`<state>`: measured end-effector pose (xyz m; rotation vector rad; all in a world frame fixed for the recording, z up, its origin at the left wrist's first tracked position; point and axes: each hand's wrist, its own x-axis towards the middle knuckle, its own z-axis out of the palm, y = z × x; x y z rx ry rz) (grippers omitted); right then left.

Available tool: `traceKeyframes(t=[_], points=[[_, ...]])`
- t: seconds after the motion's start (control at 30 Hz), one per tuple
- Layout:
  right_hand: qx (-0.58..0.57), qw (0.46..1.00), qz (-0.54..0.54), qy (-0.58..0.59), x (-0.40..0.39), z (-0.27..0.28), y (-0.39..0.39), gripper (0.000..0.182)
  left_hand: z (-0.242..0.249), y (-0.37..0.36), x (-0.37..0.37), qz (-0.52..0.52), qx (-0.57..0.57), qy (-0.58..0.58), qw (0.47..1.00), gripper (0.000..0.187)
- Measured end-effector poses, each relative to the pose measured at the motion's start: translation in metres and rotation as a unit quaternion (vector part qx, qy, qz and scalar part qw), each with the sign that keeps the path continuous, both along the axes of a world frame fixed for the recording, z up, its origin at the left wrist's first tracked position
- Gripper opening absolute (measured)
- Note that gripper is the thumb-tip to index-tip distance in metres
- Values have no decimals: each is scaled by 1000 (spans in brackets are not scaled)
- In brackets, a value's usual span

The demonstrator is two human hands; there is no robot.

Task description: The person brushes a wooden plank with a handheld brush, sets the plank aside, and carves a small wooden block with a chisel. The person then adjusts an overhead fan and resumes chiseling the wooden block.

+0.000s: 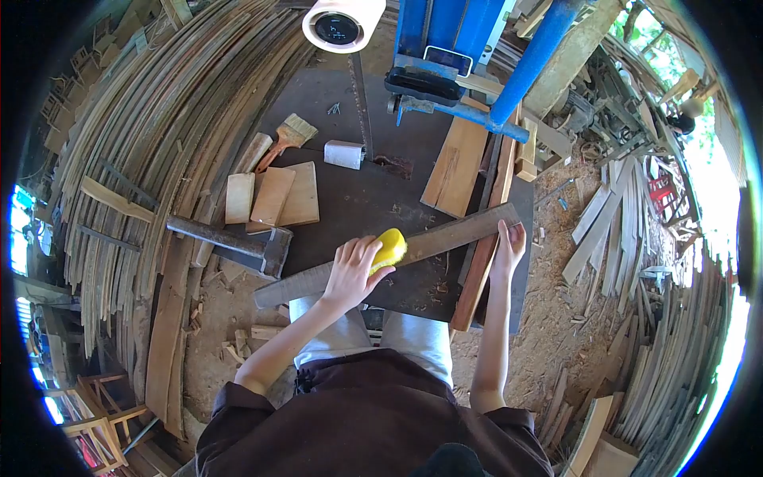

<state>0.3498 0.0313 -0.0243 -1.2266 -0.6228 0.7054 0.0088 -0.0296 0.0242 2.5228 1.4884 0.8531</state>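
Note:
My left hand [355, 269] is closed around a yellow scrub brush [390, 250], which rests against a long, slightly curved wooden board [457, 234]. The board lies slantwise in front of my body, its left end [274, 295] past the table's near edge. At the other end, my right hand [509, 246] grips the board between thumb and fingers. Beneath the board's right part runs a reddish-brown wooden strip [475, 288]. The brush's underside is partly hidden by my fingers.
On the dark saw table [318, 191] are a hammer [274, 250], a paintbrush [294, 133], wood blocks [298, 195] and a wide plank [457, 163]. A saw blade [362, 103] rises from the table beyond the board, near a blue machine frame [453, 32]. Stacked timber [151, 127] flanks the left.

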Motion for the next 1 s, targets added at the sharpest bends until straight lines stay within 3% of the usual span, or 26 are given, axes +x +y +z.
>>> traceKeyframes(t=[0.17,0.3,0.37,0.4,0.57,0.67,1.0], points=[[2,1000,9,-7,1,-3,2,46,-9,-3,8,-23,-18,-16,999,53],[3,1000,7,1,-1,-1,1,46,4,8,36,-43,-19,-68,997,66],[0,1000,9,-3,-2,0,1,47,2,18,58,-44,-43,-63,996,70],[10,1000,10,6,-2,0,1,46,0,24,67,-53,20,-38,998,72],[21,1000,-3,1,3,-6,4,46,-2,35,89,-70,35,9,997,68],[16,1000,-4,6,2,-3,3,45,-3,23,75,-41,64,16,997,65],[2,1000,-8,-9,2,-5,-1,48,0,-49,-39,145,12,13,989,58]])
